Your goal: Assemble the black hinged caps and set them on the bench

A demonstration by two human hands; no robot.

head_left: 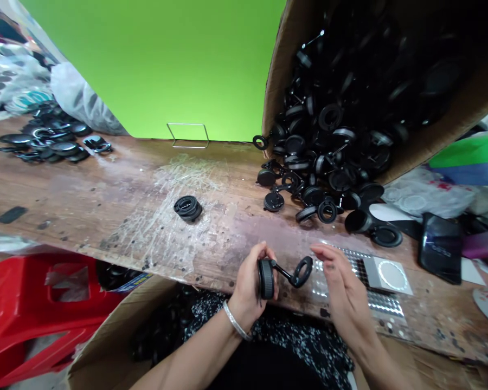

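My left hand [249, 284] is wrapped round the thick ribbed disc base of a black holder [266, 279]. From that base a short arm leads right to a black ring [303, 272], tilted up above the table edge. My right hand [341, 287] is just right of the ring, apart from it, with its fingers stretched out and nothing in them. A sheet of small clear dots [386, 304] lies under and beyond my right hand, with a white square bearing a ring-shaped piece [391, 274] on it. Farther left, a small stack of black rings [187, 208] sits on the table.
A cardboard box [273, 70] on its side spills many similar black holders [309, 162] onto the table. A green panel [166, 65] stands behind. Black disc parts [52, 141] are heaped far left. A phone [441, 248] lies right; a red stool [36, 303] stands lower left.
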